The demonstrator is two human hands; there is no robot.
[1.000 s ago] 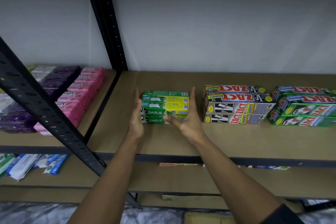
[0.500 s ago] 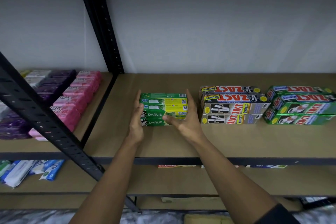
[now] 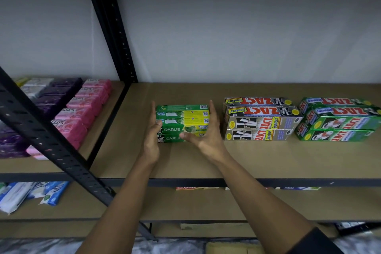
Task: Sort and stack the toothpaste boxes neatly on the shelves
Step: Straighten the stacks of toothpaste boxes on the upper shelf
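While my left hand [image 3: 151, 140] and right hand [image 3: 208, 138] press flat, fingers straight, on both ends of the Darlie stack [image 3: 183, 121], just left of the ZACT Smokers stack [image 3: 259, 121], best move: squeeze evenly, square the fronts.

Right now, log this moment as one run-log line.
Darlie stack: on shelf | left hand: flat against its left end | right hand: flat against its right end | grey Zact stack, green Zact stack: untouched
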